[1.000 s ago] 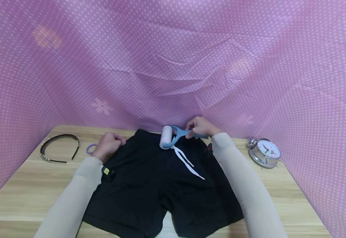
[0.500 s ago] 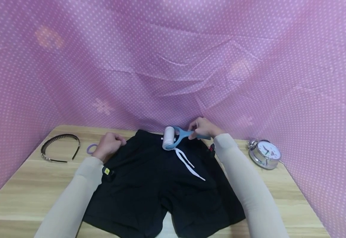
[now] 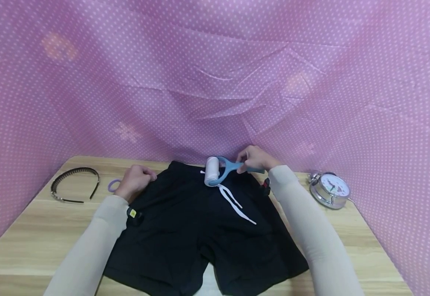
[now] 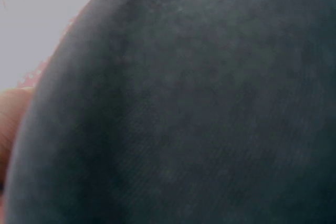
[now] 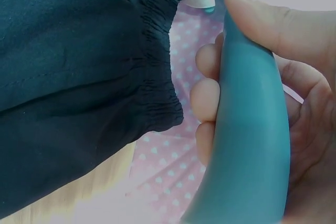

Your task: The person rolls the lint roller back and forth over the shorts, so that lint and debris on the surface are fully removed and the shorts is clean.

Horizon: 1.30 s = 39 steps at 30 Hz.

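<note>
Black shorts [image 3: 163, 230] lie spread on the wooden table, waistband at the far side, with a white drawstring [image 3: 233, 202]. My right hand [image 3: 253, 158] grips the blue handle [image 5: 249, 129] of a lint roller, its fingers wrapped round it in the right wrist view. The roller's white cylinder [image 3: 212, 170] rests at the waistband near the drawstring. At the shorts' left side, my left hand [image 3: 135, 179] has curled fingers and holds the edge. Dark cloth fills the left wrist view, hiding most of that hand; only a bit of finger [image 4: 13, 121] shows.
A black toothed headband [image 3: 75, 169] lies at the far left, with a purple ring [image 3: 113, 186] beside the left wrist. On the right stands a silver alarm clock [image 3: 330, 191]. Pink dotted cloth [image 3: 215, 82] hangs behind the table and along both sides.
The lint roller and my right hand have shifted slightly right along the waistband, uncovering a bit of white drawstring left of the cylinder. My left hand stays in place.
</note>
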Motion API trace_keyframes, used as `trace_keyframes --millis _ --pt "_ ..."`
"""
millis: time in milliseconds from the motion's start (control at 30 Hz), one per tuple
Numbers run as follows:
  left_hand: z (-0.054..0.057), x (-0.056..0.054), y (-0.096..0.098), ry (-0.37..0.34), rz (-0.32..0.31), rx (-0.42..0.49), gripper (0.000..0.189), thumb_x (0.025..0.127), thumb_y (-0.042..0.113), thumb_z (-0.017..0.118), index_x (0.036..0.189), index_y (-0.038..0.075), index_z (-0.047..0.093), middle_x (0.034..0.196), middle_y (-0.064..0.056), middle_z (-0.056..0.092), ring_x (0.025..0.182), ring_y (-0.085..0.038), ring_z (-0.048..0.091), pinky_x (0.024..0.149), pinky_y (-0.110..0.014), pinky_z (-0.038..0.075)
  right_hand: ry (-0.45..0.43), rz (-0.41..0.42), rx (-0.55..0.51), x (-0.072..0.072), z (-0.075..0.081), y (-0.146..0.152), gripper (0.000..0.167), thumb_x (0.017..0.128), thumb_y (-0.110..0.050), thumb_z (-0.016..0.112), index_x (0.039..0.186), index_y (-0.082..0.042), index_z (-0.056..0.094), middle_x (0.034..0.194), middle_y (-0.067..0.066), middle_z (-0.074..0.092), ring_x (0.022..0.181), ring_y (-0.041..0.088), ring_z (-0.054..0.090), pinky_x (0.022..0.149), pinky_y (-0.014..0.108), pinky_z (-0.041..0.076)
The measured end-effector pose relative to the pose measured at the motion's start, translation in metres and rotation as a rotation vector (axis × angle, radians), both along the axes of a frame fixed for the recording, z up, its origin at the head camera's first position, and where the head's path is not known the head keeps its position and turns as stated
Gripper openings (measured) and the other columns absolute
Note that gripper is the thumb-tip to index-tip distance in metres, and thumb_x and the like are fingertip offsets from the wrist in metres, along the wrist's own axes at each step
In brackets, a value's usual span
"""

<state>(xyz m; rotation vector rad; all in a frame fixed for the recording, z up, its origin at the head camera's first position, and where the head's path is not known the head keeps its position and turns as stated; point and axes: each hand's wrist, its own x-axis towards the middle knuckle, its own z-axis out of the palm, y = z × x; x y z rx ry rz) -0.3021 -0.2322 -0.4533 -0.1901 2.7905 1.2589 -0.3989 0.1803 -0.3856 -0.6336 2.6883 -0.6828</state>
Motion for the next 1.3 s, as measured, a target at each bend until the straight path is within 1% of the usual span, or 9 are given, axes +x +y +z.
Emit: trace_keyframes --millis 133,267,533,600,767,900,1067,1300 --pt "-0.002 0.0 0.0 0.003 0.004 0.002 0.024 0.093 0.019 0.06 0.106 0.006 0.075 0.119 -0.015 0.071 0.114 -0.029 0.06 0.096 -0.039 0.049 0.001 -0.001 0.012 0.0 0.001 0.001 0.011 0.083 -0.02 0.081 0.093 -0.019 0.078 0.081 -0.001 0.073 0.062 0.014 0.048 0.062 0.026 0.04" --pt "-0.004 -0.001 -0.001 -0.004 0.006 0.006 0.023 0.093 0.018 0.059 0.106 0.007 0.076 0.118 -0.015 0.072 0.114 -0.029 0.06 0.097 -0.038 0.049 0.007 -0.009 0.024 0.001 0.001 0.004 0.013 0.081 -0.02 0.082 0.094 -0.017 0.079 0.076 -0.001 0.072 0.059 0.012 0.042 0.06 0.025 0.037" --pt "-0.001 0.001 0.0 -0.016 -0.001 0.023 0.024 0.094 0.019 0.06 0.106 0.006 0.075 0.119 -0.015 0.071 0.115 -0.028 0.059 0.098 -0.038 0.049 -0.017 -0.029 0.013 0.001 0.001 0.01 0.013 0.081 -0.02 0.082 0.094 -0.017 0.079 0.072 -0.002 0.071 0.055 0.011 0.036 0.056 0.024 0.034" --pt "0.0 0.001 0.0 -0.023 -0.003 0.029 0.024 0.094 0.019 0.059 0.107 0.007 0.075 0.12 -0.014 0.071 0.116 -0.029 0.059 0.099 -0.039 0.048 -0.025 -0.029 0.008 0.001 0.002 0.011 0.013 0.081 -0.019 0.081 0.094 -0.017 0.079 0.072 -0.001 0.07 0.055 0.012 0.037 0.056 0.024 0.034" --pt "0.001 0.0 0.0 -0.027 -0.003 0.026 0.023 0.093 0.019 0.06 0.106 0.008 0.076 0.121 -0.014 0.071 0.119 -0.029 0.059 0.102 -0.042 0.048 -0.032 -0.016 -0.005 0.0 0.002 0.015 0.016 0.083 -0.018 0.08 0.097 -0.012 0.079 0.075 -0.001 0.072 0.058 0.013 0.042 0.06 0.025 0.037" --pt "0.001 -0.001 -0.001 -0.023 0.0 0.019 0.023 0.093 0.02 0.06 0.105 0.008 0.076 0.12 -0.014 0.072 0.118 -0.029 0.059 0.101 -0.041 0.048 -0.028 -0.012 -0.002 -0.001 0.001 0.018 0.018 0.082 -0.019 0.08 0.099 -0.011 0.079 0.076 -0.001 0.073 0.058 0.013 0.042 0.061 0.026 0.037" --pt "0.001 -0.002 -0.002 -0.014 -0.005 0.015 0.023 0.092 0.019 0.061 0.105 0.007 0.076 0.12 -0.014 0.072 0.118 -0.029 0.059 0.101 -0.041 0.048 -0.019 -0.016 0.003 -0.003 -0.001 0.02 0.017 0.082 -0.021 0.081 0.097 -0.012 0.079 0.077 -0.002 0.073 0.059 0.013 0.045 0.063 0.026 0.04" --pt "0.001 -0.003 -0.003 -0.009 -0.007 0.016 0.023 0.092 0.017 0.06 0.104 0.007 0.076 0.119 -0.014 0.072 0.117 -0.028 0.059 0.101 -0.041 0.048 -0.013 -0.025 0.018 -0.002 0.002 0.022 0.013 0.082 -0.021 0.081 0.094 -0.017 0.079 0.073 -0.002 0.072 0.057 0.013 0.04 0.06 0.026 0.038"
